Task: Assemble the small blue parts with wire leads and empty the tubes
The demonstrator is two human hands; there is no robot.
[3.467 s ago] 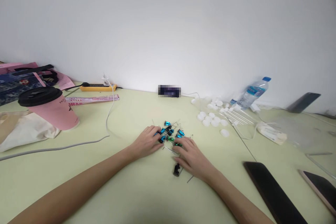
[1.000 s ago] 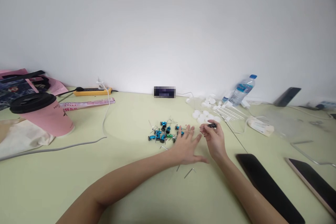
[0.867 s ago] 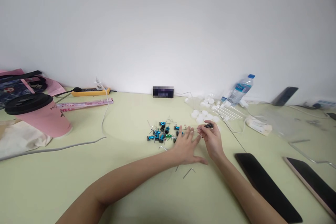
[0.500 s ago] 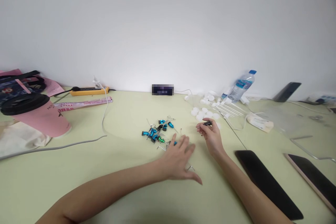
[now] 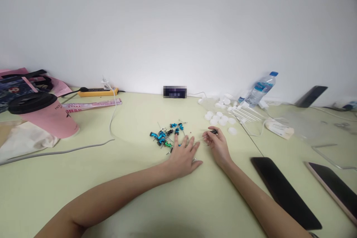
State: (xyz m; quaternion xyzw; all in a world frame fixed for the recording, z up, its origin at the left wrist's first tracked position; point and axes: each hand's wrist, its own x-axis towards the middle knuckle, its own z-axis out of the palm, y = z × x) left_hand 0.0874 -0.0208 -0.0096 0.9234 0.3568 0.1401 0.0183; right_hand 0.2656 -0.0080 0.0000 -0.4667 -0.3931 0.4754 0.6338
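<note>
My left hand (image 5: 182, 158) lies palm down with fingers spread, at the near right edge of a pile of small blue metal pieces (image 5: 161, 135) with black ends and thin metal rods. Its fingertips cover part of the pile. One green piece (image 5: 167, 144) lies there too. A thin bent metal rod (image 5: 194, 160) shows by the left thumb. My right hand (image 5: 219, 147), just to the right, pinches a small black piece (image 5: 214, 131) with a thin metal shaft pointing left.
White round caps (image 5: 220, 118) and clear tubes (image 5: 242, 113) lie behind my right hand, near a leaning water bottle (image 5: 262, 88). Black phones (image 5: 284, 191) lie at right. A pink cup (image 5: 60, 119), a grey cable (image 5: 61, 152) and a yellow power strip (image 5: 97, 92) are at left.
My left hand has moved slightly left and up onto the pile's edge, and its thumb has drawn in. My right hand, still holding the black piece, has shifted slightly left.
</note>
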